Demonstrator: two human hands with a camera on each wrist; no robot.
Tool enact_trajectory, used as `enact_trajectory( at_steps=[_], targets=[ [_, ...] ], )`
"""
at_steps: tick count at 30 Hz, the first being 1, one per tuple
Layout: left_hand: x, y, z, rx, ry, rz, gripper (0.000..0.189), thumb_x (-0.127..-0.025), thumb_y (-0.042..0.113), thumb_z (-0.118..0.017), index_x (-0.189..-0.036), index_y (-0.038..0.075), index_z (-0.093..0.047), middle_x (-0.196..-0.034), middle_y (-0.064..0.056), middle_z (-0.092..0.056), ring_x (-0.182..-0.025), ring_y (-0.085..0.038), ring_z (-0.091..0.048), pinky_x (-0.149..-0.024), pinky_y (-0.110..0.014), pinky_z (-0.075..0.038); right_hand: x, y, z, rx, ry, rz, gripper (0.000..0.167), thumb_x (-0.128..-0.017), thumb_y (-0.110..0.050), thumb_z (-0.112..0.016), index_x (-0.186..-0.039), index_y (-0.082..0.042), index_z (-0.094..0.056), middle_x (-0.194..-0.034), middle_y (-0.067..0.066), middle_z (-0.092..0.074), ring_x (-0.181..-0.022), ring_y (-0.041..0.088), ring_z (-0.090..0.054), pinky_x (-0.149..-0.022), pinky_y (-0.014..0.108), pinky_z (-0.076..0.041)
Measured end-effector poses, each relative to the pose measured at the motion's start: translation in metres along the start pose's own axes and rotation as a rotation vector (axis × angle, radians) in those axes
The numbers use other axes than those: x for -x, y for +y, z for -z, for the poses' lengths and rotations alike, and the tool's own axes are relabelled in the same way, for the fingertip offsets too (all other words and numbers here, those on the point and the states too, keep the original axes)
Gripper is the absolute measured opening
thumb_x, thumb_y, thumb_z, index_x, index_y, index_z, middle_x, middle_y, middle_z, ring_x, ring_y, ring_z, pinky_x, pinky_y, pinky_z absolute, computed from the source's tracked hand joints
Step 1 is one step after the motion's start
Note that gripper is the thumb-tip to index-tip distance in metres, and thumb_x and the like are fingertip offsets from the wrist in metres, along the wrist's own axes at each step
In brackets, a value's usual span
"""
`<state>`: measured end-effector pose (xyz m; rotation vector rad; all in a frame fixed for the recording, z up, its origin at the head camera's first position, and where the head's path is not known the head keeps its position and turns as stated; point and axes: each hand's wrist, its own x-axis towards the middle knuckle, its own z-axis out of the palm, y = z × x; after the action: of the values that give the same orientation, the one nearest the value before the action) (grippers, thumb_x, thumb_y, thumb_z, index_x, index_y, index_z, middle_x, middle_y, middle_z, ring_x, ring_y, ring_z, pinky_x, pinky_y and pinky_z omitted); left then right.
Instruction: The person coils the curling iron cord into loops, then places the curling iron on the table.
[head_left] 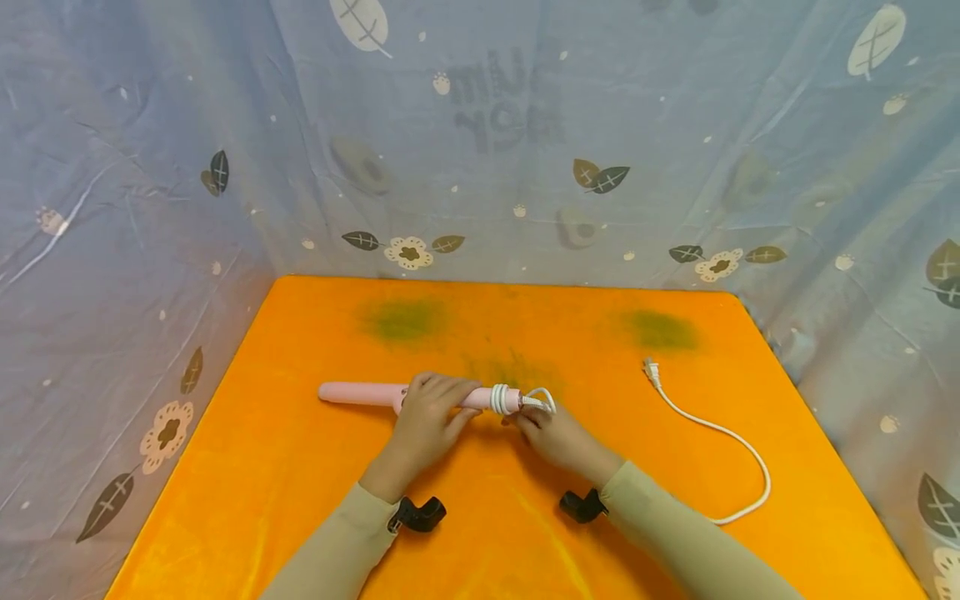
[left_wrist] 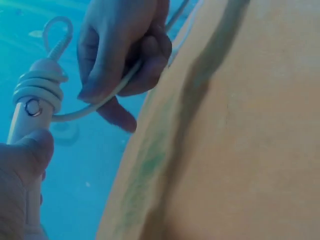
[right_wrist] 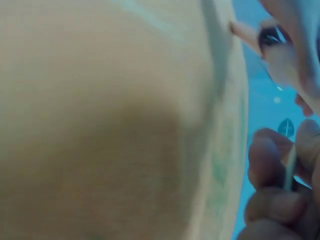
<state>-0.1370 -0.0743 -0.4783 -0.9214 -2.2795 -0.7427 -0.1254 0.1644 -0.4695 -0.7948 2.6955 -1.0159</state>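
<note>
A pink curling iron (head_left: 363, 393) lies crosswise in the head view, its barrel pointing left. My left hand (head_left: 427, 421) grips it around the middle, thumb along the handle. White cord (head_left: 498, 398) is coiled in several turns around the handle's right end, where a small loop of it sticks out. Just right of that end, my right hand (head_left: 562, 437) pinches the cord; the left wrist view shows the cord (left_wrist: 100, 102) running from the coils into those fingers. In the right wrist view a short piece of cord (right_wrist: 290, 170) shows between the curled fingers.
The cord's free length (head_left: 738, 442) curves over the orange table (head_left: 247, 467) on the right, ending in a white two-pin plug (head_left: 652, 371). Patterned grey curtains (head_left: 510, 192) surround the table at the back and sides. Black wrist mounts (head_left: 423, 515) sit at both cuffs.
</note>
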Motion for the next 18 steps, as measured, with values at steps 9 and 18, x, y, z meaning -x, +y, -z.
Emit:
enact_trajectory(
  at_steps=[9, 18],
  targets=[
    [-0.003, 0.001, -0.004, -0.005, -0.023, 0.064, 0.039, -0.081, 0.023, -0.079, -0.117, 0.012, -0.068, -0.11, -0.003, -0.069, -0.098, -0.021, -0.063, -0.093, -0.044, -0.04, 0.018, -0.02, -0.015, 0.585, 0.186, 0.173, 0.029, -0.089, -0.026, -0.071, -0.105, -0.005, -0.06, -0.058, -0.003, -0.049, -0.043, 0.007, -0.043, -0.04, 0.024, -0.039],
    [-0.001, 0.002, -0.009, -0.023, -0.075, 0.081, 0.037, -0.083, 0.023, -0.078, -0.117, 0.013, -0.069, -0.11, -0.002, -0.069, -0.1, -0.021, -0.063, -0.095, -0.042, -0.038, 0.019, -0.035, -0.011, 0.775, 0.258, 0.274, 0.024, -0.086, -0.021, -0.075, -0.079, -0.01, -0.054, -0.057, -0.004, -0.044, -0.046, 0.008, -0.041, -0.038, 0.024, -0.034]
  ],
)
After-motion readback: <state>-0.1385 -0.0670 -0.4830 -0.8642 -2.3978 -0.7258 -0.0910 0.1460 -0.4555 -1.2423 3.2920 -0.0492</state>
